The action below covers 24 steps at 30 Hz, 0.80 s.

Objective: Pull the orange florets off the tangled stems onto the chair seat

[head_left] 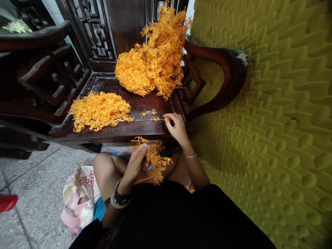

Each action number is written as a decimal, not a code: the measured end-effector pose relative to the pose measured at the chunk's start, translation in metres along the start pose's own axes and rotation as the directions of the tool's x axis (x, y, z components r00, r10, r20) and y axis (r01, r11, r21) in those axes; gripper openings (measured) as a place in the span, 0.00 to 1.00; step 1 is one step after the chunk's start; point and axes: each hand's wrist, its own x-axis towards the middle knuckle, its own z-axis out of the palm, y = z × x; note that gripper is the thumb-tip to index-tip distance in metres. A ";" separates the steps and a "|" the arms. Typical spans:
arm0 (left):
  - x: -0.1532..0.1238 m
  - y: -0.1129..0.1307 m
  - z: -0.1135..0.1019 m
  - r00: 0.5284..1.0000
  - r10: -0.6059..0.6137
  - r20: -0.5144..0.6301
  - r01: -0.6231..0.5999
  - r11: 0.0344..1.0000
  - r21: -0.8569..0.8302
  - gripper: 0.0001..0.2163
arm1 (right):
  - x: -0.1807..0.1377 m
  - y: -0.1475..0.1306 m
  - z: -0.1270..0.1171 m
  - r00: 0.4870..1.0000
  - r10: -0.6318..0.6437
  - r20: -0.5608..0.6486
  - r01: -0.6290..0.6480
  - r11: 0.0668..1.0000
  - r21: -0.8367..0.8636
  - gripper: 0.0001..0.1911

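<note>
My left hand [137, 162] is closed on a tangled bunch of orange plastic sprigs [153, 159] held over my lap. My right hand [176, 127] reaches to the front edge of a dark wooden chair seat [124, 128], its fingertips pinched on a small orange piece [166, 118]. A tall heap of orange sprigs [153, 62] leans against the chair back at the right. A flatter pile of loose orange pieces [100, 110] lies on the seat's left side. A few stray bits [149, 113] sit between the piles.
The carved chair has a curved armrest [220, 65] at the right. A yellow-green textured foam wall [272, 121] fills the right side. A patterned cloth bag [79, 197] lies on the speckled floor by my knee. A red object [7, 202] shows at the left edge.
</note>
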 end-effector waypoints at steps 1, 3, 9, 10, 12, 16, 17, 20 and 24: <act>0.000 0.000 0.000 1.000 0.007 -0.012 -0.007 1.000 0.029 0.21 | 0.005 0.006 0.001 1.000 0.001 0.016 0.001 0.995 -0.097 0.09; 0.001 0.001 0.000 0.998 0.050 -0.025 -0.047 0.995 0.092 0.22 | 0.005 0.006 0.001 1.000 -0.005 0.016 0.007 0.990 -0.143 0.08; 0.006 -0.004 -0.001 0.986 0.152 -0.066 -0.138 0.974 0.178 0.24 | -0.045 -0.050 -0.019 0.861 -0.274 0.429 0.121 0.929 0.350 0.15; 0.006 -0.005 -0.002 0.987 0.146 -0.064 -0.133 0.977 0.166 0.24 | -0.053 -0.058 -0.022 0.829 -0.286 0.480 0.114 0.927 0.356 0.15; 0.006 -0.008 -0.004 0.991 0.122 -0.062 -0.113 0.984 0.140 0.23 | -0.063 -0.067 -0.024 0.803 -0.278 0.526 0.103 0.936 0.338 0.15; 0.002 -0.004 0.000 1.000 0.003 -0.013 -0.003 1.000 0.018 0.24 | -0.068 -0.064 -0.022 0.781 -0.275 0.561 -0.058 0.862 0.503 0.17; 0.000 -0.002 0.002 0.999 -0.034 0.024 0.035 0.999 -0.033 0.24 | -0.069 -0.062 -0.020 0.780 -0.274 0.563 -0.134 0.806 0.577 0.18; -0.005 0.003 0.008 0.978 -0.106 0.180 0.135 0.978 -0.162 0.25 | -0.075 -0.061 -0.015 0.800 -0.238 0.551 -0.329 0.593 0.735 0.22; -0.010 0.006 0.010 0.953 -0.049 0.298 0.156 0.925 -0.347 0.26 | -0.087 -0.066 -0.005 0.864 -0.122 0.489 -0.439 0.294 0.849 0.26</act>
